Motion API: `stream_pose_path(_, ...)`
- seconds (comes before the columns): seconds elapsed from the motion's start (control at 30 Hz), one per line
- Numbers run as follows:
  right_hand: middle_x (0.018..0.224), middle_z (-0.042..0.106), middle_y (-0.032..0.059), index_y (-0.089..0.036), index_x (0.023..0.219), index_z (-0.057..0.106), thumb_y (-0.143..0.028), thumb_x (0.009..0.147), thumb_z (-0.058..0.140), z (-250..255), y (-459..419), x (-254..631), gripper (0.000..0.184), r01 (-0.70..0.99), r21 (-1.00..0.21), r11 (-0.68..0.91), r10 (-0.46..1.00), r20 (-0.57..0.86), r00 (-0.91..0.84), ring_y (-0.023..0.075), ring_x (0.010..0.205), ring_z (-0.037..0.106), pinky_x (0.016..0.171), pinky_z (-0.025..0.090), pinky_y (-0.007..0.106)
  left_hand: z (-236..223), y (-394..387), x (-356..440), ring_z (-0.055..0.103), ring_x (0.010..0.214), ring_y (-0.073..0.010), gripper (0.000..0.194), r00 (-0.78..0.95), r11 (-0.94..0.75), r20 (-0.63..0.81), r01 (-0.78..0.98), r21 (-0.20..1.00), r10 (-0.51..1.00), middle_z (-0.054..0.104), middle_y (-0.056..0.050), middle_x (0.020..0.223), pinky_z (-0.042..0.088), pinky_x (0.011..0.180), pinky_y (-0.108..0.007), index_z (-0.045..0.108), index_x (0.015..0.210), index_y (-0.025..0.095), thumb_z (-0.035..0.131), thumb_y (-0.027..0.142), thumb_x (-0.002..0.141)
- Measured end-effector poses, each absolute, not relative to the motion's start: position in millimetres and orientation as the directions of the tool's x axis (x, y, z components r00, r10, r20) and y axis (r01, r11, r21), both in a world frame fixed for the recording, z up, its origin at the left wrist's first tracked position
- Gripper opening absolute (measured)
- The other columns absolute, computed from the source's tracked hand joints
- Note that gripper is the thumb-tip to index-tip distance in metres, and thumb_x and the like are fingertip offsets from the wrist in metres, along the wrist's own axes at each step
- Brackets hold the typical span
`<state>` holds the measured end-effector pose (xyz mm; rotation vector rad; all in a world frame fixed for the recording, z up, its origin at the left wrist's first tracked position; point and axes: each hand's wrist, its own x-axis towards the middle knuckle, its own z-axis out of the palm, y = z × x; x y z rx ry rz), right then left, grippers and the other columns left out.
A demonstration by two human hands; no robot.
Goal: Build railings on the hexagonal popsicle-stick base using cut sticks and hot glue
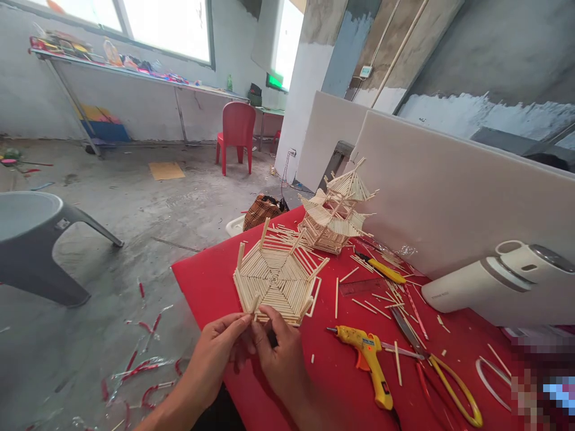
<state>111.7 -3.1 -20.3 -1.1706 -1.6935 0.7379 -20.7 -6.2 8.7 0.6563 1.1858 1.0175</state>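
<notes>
A flat many-sided platform of pale wooden sticks [275, 281] lies on the red table, its sticks laid in rings around a centre. Short stick posts stand up at its corners. At the near edge, my left hand [220, 344] and my right hand [281, 350] meet with fingers pinched around the foot of a short wooden stick [256, 301]. The fingertips partly hide that corner, so the exact contact is unclear. Right of my hands lies a yellow hot glue gun [363, 353], nozzle pointing left. Behind the platform stands a tiered pagoda model [336, 215] of the same sticks.
Yellow-handled scissors [456, 383], a yellow utility knife [384, 269], a ruler [363, 287] and loose sticks lie on the red table [323, 371]. A white bottle [476, 278] lies tilted by the foam board [449, 185]. A grey stool [49, 239] stands left, a red chair [238, 129] behind.
</notes>
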Motion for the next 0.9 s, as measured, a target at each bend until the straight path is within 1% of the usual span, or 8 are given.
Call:
stream_pose_path(0.37, 0.066, 0.066, -0.0019, -0.018, 0.119, 0.061, -0.033, 0.097, 0.051, -23.5, -4.0, 111.9, 0.028, 0.363, -0.871, 0.331, 0.944, 0.303, -0.133, 0.0134, 0.06, 0.064, 0.062, 0.05, 0.023, 3.5, -5.0, -21.6, 0.047, 0.042, -0.0104, 0.041, 0.062, 0.409, -0.409, -0.278, 0.869, 0.911, 0.059, -0.003, 0.053, 0.037, 0.037, -0.02, 0.066, 0.066, 0.014, 0.067, 0.054, 0.076)
stream_pose_path(0.6, 0.066, 0.067, -0.002, -0.019, 0.118, 0.061, -0.033, 0.097, 0.052, -21.4, -3.6, 111.9, 0.027, 0.393, -0.849, 0.354, 0.935, 0.333, -0.122, 0.0132, 0.06, 0.065, 0.061, 0.05, 0.022, 8.5, -6.1, -20.7, 0.047, 0.041, -0.0107, 0.041, 0.053, 0.42, -0.423, -0.287, 0.861, 0.904, 0.059, -0.003, 0.051, 0.036, 0.037, -0.02, 0.066, 0.065, 0.014, 0.07, 0.054, 0.072)
stream_pose_path(0.77, 0.063, 0.065, -0.0029, -0.019, 0.118, 0.061, -0.032, 0.097, 0.051, -23.7, -3.7, 111.8, 0.027, 0.377, -0.855, 0.356, 0.935, 0.33, -0.132, 0.0127, 0.058, 0.064, 0.06, 0.05, 0.022, 11.1, -6.2, -20.0, 0.048, 0.041, -0.0106, 0.039, 0.046, 0.42, -0.426, -0.289, 0.86, 0.904, 0.059, -0.003, 0.052, 0.036, 0.037, -0.019, 0.066, 0.065, 0.014, 0.069, 0.052, 0.073)
stream_pose_path(0.9, 0.066, 0.067, -0.0016, -0.019, 0.119, 0.061, -0.033, 0.097, 0.051, -23.7, -4.4, 113.2, 0.028, 0.38, -0.856, 0.352, 0.936, 0.326, -0.134, 0.0132, 0.06, 0.065, 0.061, 0.051, 0.022, 10.0, -6.3, -19.8, 0.05, 0.044, -0.0118, 0.036, 0.04, 0.41, -0.419, -0.306, 0.859, 0.907, 0.06, -0.003, 0.052, 0.036, 0.037, -0.019, 0.068, 0.068, 0.014, 0.071, 0.049, 0.073)
